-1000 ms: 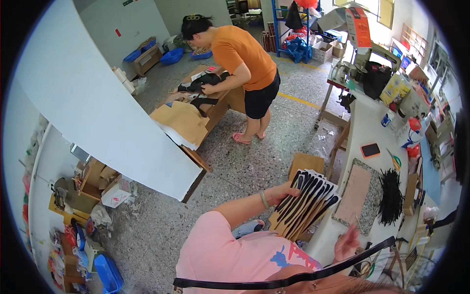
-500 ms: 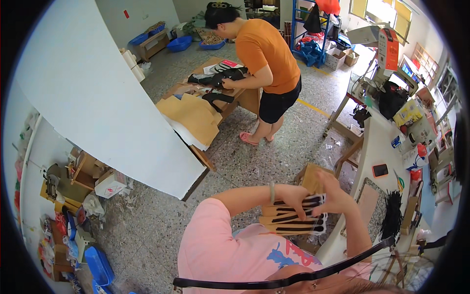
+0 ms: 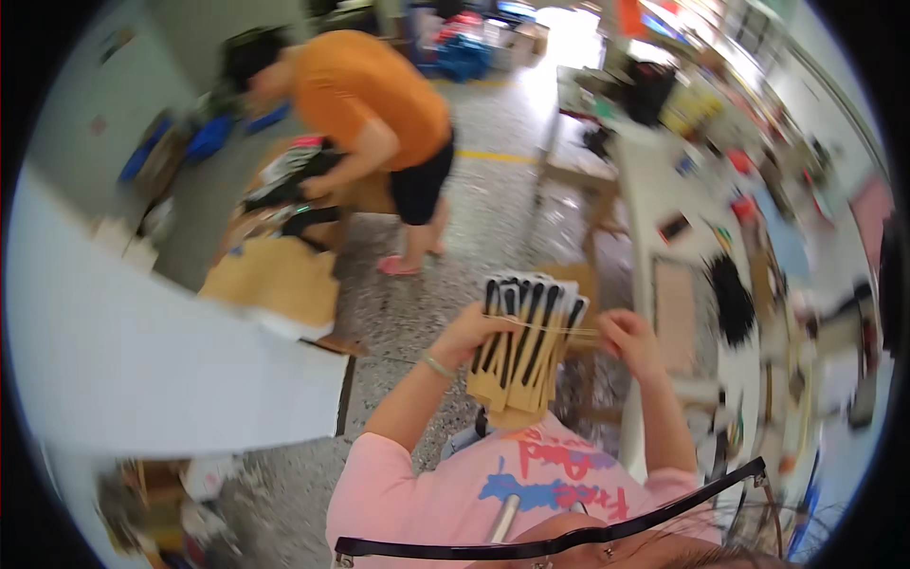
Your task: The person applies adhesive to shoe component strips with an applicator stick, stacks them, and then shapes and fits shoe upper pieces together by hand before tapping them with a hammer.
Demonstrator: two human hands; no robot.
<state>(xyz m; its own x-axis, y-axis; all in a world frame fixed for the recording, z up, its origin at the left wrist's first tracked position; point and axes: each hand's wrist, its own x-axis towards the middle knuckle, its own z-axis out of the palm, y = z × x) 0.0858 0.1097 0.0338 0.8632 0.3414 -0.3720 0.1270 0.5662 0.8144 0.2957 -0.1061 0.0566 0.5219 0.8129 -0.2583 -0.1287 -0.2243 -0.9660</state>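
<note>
My left hand [image 3: 466, 334] is closed on the left side of a bundle of tan strips with black straps [image 3: 517, 365] in front of my chest. The straps run lengthwise, and their rounded black ends point away from me over white sheets. Across the bundle, a thin pale elastic band [image 3: 583, 331] is stretched out to the right. My right hand [image 3: 632, 343] pinches the far end of this band, apart from the bundle.
On the worktable [image 3: 645, 284] to my right lie a phone [image 3: 674, 229], a pinkish board [image 3: 675, 313] and a pile of black strips [image 3: 729, 299]. A person in an orange shirt [image 3: 365, 95] bends over a low table with tan sheets [image 3: 270, 284]. A white panel [image 3: 180, 360] stands at left.
The bundle has turned from lying sideways to pointing away from me. My right hand has moved off it to the right, stretching the band. The whole view has swung, with some blur.
</note>
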